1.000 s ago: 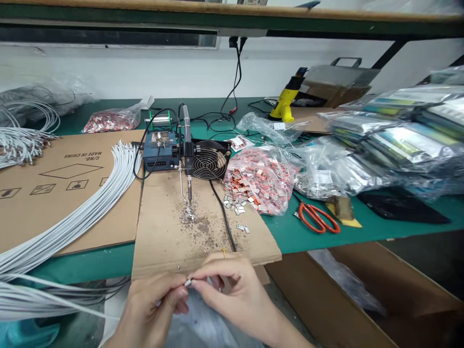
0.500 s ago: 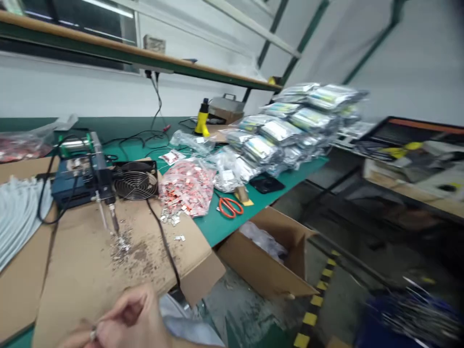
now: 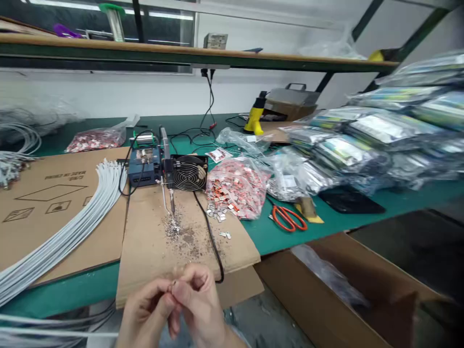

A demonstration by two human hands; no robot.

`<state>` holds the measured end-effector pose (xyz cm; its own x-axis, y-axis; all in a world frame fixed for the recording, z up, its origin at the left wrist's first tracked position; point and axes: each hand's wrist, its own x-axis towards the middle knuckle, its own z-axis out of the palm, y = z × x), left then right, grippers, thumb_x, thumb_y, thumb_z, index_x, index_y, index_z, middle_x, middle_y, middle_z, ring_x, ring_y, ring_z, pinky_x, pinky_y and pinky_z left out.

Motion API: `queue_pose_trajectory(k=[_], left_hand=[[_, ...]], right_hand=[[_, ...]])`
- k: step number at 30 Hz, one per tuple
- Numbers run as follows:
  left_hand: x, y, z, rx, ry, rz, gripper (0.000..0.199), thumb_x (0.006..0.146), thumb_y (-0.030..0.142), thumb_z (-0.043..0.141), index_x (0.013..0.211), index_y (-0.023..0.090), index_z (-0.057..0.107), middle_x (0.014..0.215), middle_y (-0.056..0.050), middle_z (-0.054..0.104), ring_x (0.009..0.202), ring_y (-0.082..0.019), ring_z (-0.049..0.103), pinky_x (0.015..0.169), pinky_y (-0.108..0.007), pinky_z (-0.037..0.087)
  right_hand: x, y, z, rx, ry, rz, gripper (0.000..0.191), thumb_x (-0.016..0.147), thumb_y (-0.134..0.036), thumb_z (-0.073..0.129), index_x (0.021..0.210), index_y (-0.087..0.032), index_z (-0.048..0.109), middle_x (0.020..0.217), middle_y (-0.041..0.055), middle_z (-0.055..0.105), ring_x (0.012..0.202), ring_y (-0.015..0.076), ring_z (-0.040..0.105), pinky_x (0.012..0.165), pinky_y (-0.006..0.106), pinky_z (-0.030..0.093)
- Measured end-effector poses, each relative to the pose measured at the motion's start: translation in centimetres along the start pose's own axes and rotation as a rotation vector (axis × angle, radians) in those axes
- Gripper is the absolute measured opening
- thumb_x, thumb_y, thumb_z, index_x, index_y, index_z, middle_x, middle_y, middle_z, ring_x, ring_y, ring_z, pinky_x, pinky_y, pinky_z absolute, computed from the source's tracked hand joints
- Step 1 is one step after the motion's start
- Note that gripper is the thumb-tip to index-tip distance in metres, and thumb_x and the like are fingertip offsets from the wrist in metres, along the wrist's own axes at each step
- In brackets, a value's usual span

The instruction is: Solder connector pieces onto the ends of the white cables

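Side by side at the bottom middle, my left hand (image 3: 147, 311) and my right hand (image 3: 201, 304) meet at the fingertips, over the front edge of a cardboard sheet (image 3: 145, 256). Both are pinched round something tiny, mostly hidden by the fingers. Beyond them a soldering iron (image 3: 167, 166) points down at scraps of solder on the cardboard. Small metal connectors (image 3: 217, 212) lie beside a clear bag of red and white parts (image 3: 237, 186). White cables (image 3: 72, 227) lie in a bundle on the left.
A black fan (image 3: 189, 173) stands behind the cardboard, its cord running forward. Orange-handled scissors (image 3: 289, 218) lie right of the bag. Silvery packets (image 3: 377, 130) are piled at the right. An open carton (image 3: 300, 295) stands below the table edge. A shelf (image 3: 253, 60) crosses above.
The view has swung left, bringing more of the cables and shelf into sight. Both hands now show more fully, with fingertips together.
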<state>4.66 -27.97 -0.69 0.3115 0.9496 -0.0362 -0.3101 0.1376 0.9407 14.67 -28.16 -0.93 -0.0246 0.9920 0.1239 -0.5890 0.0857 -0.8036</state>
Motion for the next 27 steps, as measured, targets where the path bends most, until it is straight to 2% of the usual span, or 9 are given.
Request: queue_pose_trajectory(k=[3, 7, 8, 11, 15, 19, 21, 25, 27], left_hand=[[0.0, 0.6, 0.1, -0.084, -0.053, -0.071, 0.049, 0.067, 0.059, 0.069, 0.06, 0.012, 0.056, 0.046, 0.001, 0.05, 0.04, -0.007, 0.046, 0.044, -0.018, 0.037], [-0.1, 1.1, -1.1, -0.132, -0.203, -0.199, 0.052, 0.068, 0.061, 0.066, 0.063, 0.012, 0.051, 0.048, 0.002, 0.048, 0.035, -0.004, 0.039, 0.04, -0.015, 0.028], [-0.1, 1.2, -1.4, -0.135, -0.26, -0.23, 0.052, 0.069, 0.062, 0.065, 0.064, 0.012, 0.05, 0.046, 0.003, 0.045, 0.034, -0.003, 0.036, 0.039, -0.015, 0.024], [0.0, 1.4, -2.1, -0.111, -0.409, -0.294, 0.055, 0.071, 0.065, 0.061, 0.061, 0.013, 0.045, 0.043, 0.006, 0.036, 0.034, -0.001, 0.024, 0.038, -0.016, 0.015], [0.3, 1.3, -2.6, -0.046, -0.564, -0.311, 0.055, 0.075, 0.066, 0.056, 0.062, 0.014, 0.042, 0.046, 0.007, 0.029, 0.039, -0.003, 0.019, 0.039, -0.018, 0.012], [0.6, 0.7, -3.1, -0.032, -0.674, -0.299, 0.053, 0.079, 0.065, 0.052, 0.068, 0.013, 0.046, 0.051, 0.006, 0.031, 0.042, -0.004, 0.019, 0.04, -0.019, 0.011], [0.7, 0.4, -3.2, -0.06, -0.681, -0.294, 0.052, 0.079, 0.063, 0.053, 0.066, 0.014, 0.044, 0.049, 0.006, 0.031, 0.041, -0.004, 0.019, 0.04, -0.02, 0.011], [1.0, 0.0, -3.0, -0.195, -0.619, -0.289, 0.055, 0.077, 0.064, 0.056, 0.06, 0.015, 0.038, 0.045, 0.007, 0.029, 0.039, -0.003, 0.019, 0.04, -0.019, 0.012], [0.9, 0.3, -2.7, -0.198, -0.584, -0.28, 0.056, 0.075, 0.065, 0.057, 0.059, 0.014, 0.039, 0.045, 0.006, 0.03, 0.039, -0.003, 0.02, 0.04, -0.018, 0.012]], right_hand=[[-0.2, 0.6, -0.1, 0.028, 0.04, 0.007, 0.043, 0.074, -0.043, 0.07, 0.061, -0.017, 0.04, 0.046, -0.0071, 0.04, 0.029, 0.0051, 0.037, 0.029, 0.016, 0.031], [0.7, -3.3, -0.9, -0.337, 0.051, -0.103, 0.029, 0.079, -0.04, 0.068, 0.067, -0.015, 0.06, 0.053, -0.004, 0.042, 0.049, 0.0052, 0.038, 0.049, 0.016, 0.035], [0.9, -4.4, -1.0, -0.404, -0.008, -0.078, 0.018, 0.074, -0.03, 0.074, 0.073, -0.014, 0.067, 0.057, -0.0019, 0.049, 0.054, 0.0061, 0.041, 0.052, 0.016, 0.035], [1.3, -7.3, -0.6, -0.766, -0.332, 0.046, 0.013, 0.069, -0.016, 0.075, 0.082, -0.013, 0.073, 0.067, 0.0019, 0.057, 0.062, 0.0098, 0.05, 0.056, 0.02, 0.037], [1.7, -9.5, 0.6, -1.187, -0.62, -0.041, 0.004, 0.076, -0.016, 0.069, 0.076, -0.012, 0.07, 0.067, 0.0018, 0.061, 0.066, 0.0108, 0.054, 0.065, 0.023, 0.039], [2.3, -9.9, 0.8, -1.288, -0.832, -0.123, 0.002, 0.074, -0.013, 0.068, 0.073, -0.012, 0.067, 0.065, 0.001, 0.059, 0.064, 0.0105, 0.054, 0.065, 0.023, 0.039], [2.3, -9.0, 0.5, -1.164, -0.772, -0.184, 0.009, 0.074, -0.013, 0.068, 0.066, -0.011, 0.064, 0.06, 0.001, 0.057, 0.058, 0.0097, 0.05, 0.06, 0.022, 0.037], [1.4, -5.3, -0.2, -0.664, -0.377, -0.221, 0.017, 0.072, -0.019, 0.072, 0.06, -0.014, 0.061, 0.055, -0.0001, 0.053, 0.053, 0.0097, 0.044, 0.052, 0.023, 0.032], [0.7, -3.4, -0.2, -0.452, -0.268, -0.185, 0.016, 0.071, -0.021, 0.074, 0.062, -0.017, 0.062, 0.056, -0.0011, 0.05, 0.055, 0.0103, 0.041, 0.055, 0.024, 0.031]])
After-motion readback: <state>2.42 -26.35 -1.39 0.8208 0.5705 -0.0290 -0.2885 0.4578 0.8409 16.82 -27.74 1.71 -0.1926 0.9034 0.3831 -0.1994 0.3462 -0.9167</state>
